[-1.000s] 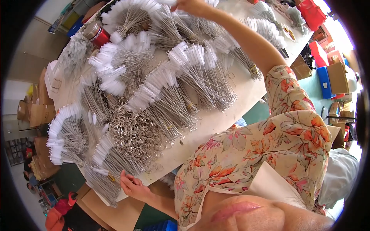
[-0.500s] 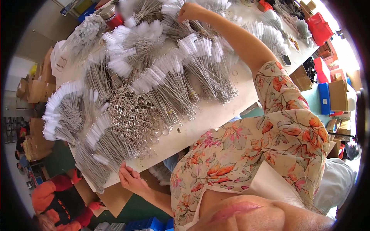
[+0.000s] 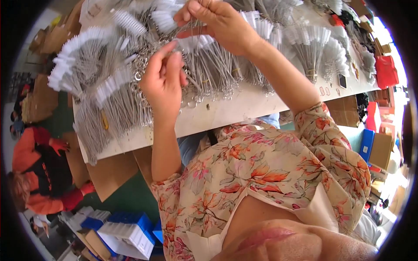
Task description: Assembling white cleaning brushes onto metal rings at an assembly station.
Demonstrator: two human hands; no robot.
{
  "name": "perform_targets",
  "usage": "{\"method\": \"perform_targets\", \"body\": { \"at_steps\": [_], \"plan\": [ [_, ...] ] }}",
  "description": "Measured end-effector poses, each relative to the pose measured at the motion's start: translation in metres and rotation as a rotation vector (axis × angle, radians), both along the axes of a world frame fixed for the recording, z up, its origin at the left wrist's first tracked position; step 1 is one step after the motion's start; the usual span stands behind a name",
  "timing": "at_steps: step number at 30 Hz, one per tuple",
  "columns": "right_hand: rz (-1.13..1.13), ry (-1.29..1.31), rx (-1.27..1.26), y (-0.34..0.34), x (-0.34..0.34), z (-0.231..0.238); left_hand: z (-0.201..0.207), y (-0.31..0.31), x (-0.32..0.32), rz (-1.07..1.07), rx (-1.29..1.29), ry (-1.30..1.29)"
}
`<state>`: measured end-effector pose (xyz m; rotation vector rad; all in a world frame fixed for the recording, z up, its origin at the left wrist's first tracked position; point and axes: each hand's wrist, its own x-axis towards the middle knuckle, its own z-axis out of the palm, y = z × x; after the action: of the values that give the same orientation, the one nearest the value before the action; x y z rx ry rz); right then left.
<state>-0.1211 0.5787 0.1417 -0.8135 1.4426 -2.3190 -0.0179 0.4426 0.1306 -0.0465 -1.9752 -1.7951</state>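
Over the table's near middle, my right hand [image 3: 220, 26] is closed on thin wire stems [image 3: 198, 41] of small brushes, which hang below its fingers. My left hand [image 3: 163, 85] is raised beside it, fingers bent and fingertips close to the right hand's. What the left fingers hold, if anything, I cannot make out. One white-bristled brush [image 3: 129, 22] looks nearer than the rest, its stem leading toward my hands; which hand has it is unclear. Under my hands lie bundles of wire brushes [image 3: 213, 65] and a partly hidden heap of metal rings [image 3: 138, 76].
More brush bundles [image 3: 89, 54] cover the pale table [image 3: 198, 117]. A dark phone [image 3: 342, 81] lies at the right. Cardboard [image 3: 111, 174] and blue-and-white bins [image 3: 130, 232] stand at the lower left, near a co-worker in orange and black [image 3: 43, 169]. Red bags [image 3: 386, 71] are at right.
My right hand has come back from the far side of the table with wire stems in it. My left hand has risen from the near edge to meet it. The view has shifted.
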Motion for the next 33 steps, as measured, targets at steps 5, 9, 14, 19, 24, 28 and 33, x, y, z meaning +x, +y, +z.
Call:
{"method": "perform_targets", "body": {
  "at_steps": [5,9,14,19,24,28,33],
  "plan": [
    [-0.044,0.069,0.005,-0.025,0.003,-0.03,-0.029,-0.017,-0.018,-0.163,-0.004,-0.074],
    [-0.031,0.017,0.138,-0.03,0.019,-0.03,-0.045,-0.02,-0.017,-0.154,-0.021,-0.067],
    [0.028,-0.036,0.202,-0.026,0.025,-0.037,-0.046,-0.02,-0.015,-0.139,0.043,-0.08],
    [-0.032,-0.092,0.207,-0.026,0.021,-0.048,-0.044,-0.018,-0.018,-0.129,0.036,-0.123],
    [-0.126,-0.116,0.123,-0.022,0.017,-0.056,-0.046,-0.014,-0.025,-0.108,-0.014,-0.169],
    [-0.178,-0.068,0.333,-0.019,0.015,-0.065,-0.043,-0.007,-0.032,-0.096,-0.099,-0.187],
    [-0.285,-0.224,0.175,-0.003,0.016,-0.065,-0.056,0.001,-0.047,-0.073,-0.327,-0.104]
  ]
}}
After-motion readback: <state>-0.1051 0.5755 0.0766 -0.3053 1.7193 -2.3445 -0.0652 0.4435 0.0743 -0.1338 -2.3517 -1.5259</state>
